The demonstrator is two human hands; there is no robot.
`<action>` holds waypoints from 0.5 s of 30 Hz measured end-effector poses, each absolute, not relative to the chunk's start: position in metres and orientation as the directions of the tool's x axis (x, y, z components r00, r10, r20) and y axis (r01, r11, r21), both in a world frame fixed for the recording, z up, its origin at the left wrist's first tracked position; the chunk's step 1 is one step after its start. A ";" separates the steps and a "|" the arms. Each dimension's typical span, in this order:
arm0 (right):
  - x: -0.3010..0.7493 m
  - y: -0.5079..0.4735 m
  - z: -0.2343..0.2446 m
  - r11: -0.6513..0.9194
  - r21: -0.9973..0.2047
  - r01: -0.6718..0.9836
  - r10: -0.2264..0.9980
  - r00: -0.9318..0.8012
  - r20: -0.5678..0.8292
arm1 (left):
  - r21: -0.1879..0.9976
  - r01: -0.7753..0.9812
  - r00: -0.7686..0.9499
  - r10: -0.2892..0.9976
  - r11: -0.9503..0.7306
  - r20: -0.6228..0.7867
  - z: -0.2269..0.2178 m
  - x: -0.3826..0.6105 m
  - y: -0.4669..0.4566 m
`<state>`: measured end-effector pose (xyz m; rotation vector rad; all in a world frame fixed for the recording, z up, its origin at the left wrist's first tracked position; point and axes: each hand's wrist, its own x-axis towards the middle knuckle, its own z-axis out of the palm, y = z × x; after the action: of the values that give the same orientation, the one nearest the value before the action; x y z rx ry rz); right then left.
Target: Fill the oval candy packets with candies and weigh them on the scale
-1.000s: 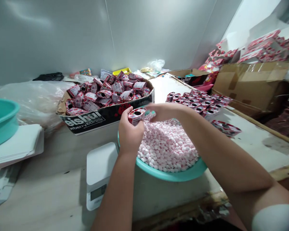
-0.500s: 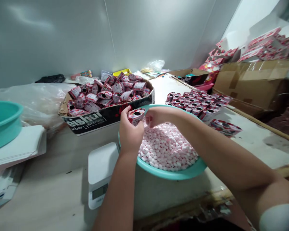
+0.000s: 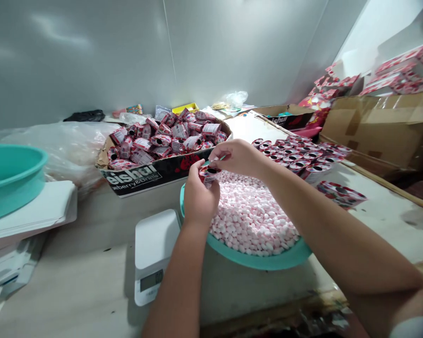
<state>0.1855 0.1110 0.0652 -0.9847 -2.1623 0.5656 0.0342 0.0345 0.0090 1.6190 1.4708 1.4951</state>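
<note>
My left hand (image 3: 199,199) is closed round a small red-and-pink printed box (image 3: 209,174), open end up, over a teal basin (image 3: 264,260) heaped with pink and white candies (image 3: 254,218). My right hand (image 3: 234,157) hovers just above the box mouth, fingers curled in a pinch; what they hold is hidden. A white digital scale (image 3: 153,256) sits directly left of the basin.
A cardboard tray (image 3: 141,176) piled with the same printed boxes stands behind the scale. Several open boxes stand upright in rows (image 3: 299,155) to the right. A second teal basin (image 3: 10,176) rests on white sheets at far left. Brown cartons (image 3: 377,129) fill the right side.
My right hand rose out of the candy heap to just above the box mouth. My left hand kept hold of the box throughout.
</note>
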 end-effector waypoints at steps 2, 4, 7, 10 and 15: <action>0.183 0.107 0.066 0.632 -0.595 0.496 0.768 -0.501 0.398 | 0.874 0.376 -0.174 0.903 -0.307 0.392 0.008 0.034 0.034; 0.181 0.105 0.068 0.633 -0.586 0.506 0.769 -0.501 0.398 | 0.874 0.371 -0.166 0.903 -0.315 0.396 0.008 0.034 0.034; 0.180 0.102 0.069 0.631 -0.592 0.501 0.770 -0.496 0.402 | 0.879 0.350 -0.165 0.903 -0.323 0.397 0.010 0.035 0.033; 0.180 0.100 0.070 0.646 -0.602 0.470 0.757 -0.501 0.420 | 0.891 0.335 -0.184 0.906 -0.306 0.381 0.011 0.036 0.033; 0.178 0.097 0.070 0.665 -0.644 0.379 0.728 -0.522 0.444 | 0.898 0.320 -0.190 0.908 -0.302 0.373 0.011 0.035 0.035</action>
<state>0.1777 0.0968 0.0704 -0.8508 -2.1604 0.6238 0.0355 0.0348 0.0106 1.5692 1.4324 1.5178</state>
